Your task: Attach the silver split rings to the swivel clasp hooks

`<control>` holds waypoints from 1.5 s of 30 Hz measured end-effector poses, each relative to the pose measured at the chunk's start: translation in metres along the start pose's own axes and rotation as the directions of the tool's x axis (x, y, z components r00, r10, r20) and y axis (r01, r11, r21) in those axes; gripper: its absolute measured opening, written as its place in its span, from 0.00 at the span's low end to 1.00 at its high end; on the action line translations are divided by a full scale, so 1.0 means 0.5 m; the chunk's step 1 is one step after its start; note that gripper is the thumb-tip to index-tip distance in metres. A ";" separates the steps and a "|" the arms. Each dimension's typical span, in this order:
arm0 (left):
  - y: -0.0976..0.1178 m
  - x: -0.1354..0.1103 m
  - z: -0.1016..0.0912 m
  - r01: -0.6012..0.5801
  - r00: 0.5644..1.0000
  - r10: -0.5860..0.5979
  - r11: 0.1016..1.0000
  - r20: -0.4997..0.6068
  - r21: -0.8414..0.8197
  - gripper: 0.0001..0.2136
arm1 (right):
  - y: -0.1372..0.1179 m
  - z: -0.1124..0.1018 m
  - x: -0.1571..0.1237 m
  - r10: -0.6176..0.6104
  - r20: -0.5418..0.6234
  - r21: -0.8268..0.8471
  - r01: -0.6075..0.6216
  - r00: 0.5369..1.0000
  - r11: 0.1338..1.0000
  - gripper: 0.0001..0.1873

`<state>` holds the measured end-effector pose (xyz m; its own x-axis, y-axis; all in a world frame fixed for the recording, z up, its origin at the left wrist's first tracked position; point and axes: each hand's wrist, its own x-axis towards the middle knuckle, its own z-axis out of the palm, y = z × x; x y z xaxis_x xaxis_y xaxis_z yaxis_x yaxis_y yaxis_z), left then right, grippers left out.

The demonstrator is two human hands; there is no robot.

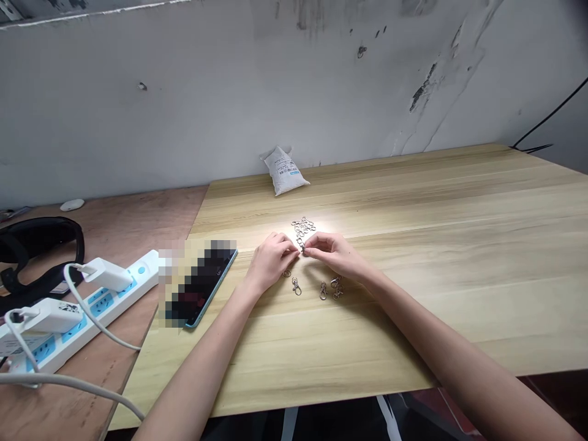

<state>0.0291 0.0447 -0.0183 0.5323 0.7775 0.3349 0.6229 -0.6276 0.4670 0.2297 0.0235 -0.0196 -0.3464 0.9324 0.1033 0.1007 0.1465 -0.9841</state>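
Note:
My left hand [274, 260] is closed, thumb and fingertips pinched close to my right fingertips; what they grip, if anything, is too small to make out. Between the thumb and fingers of my right hand [339, 254] is a small metal swivel clasp [301, 245], partly hidden by the fingertips. Just beyond both hands lies a small pile of silvery clasps and rings [304, 226]. A key ring [286, 274] rests under the edge of my left hand. Nearer to me are a loose swivel clasp [296, 286], another clasp [323, 291] and a small cluster of clasps [337, 288] below my right wrist.
A white labelled packet [287, 173] stands by the wall on the wooden table [436, 233]. At left, a partly pixelated phone [206, 285] lies near the table's edge. Beyond it are a power strip [142, 272] with chargers and cables, and a black strap-like object [76, 239].

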 end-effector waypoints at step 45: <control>0.013 -0.020 -0.024 0.080 0.989 -0.091 0.992 -0.116 -0.093 0.01 | 0.005 0.006 -0.014 -0.395 -0.056 -0.654 0.265 0.917 0.708 0.04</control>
<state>0.0209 0.0331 -0.0087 0.4033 0.8306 0.3841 0.6075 -0.5569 0.5664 0.2298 0.0164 -0.0231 -0.3048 0.8158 0.4916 0.5896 0.5670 -0.5752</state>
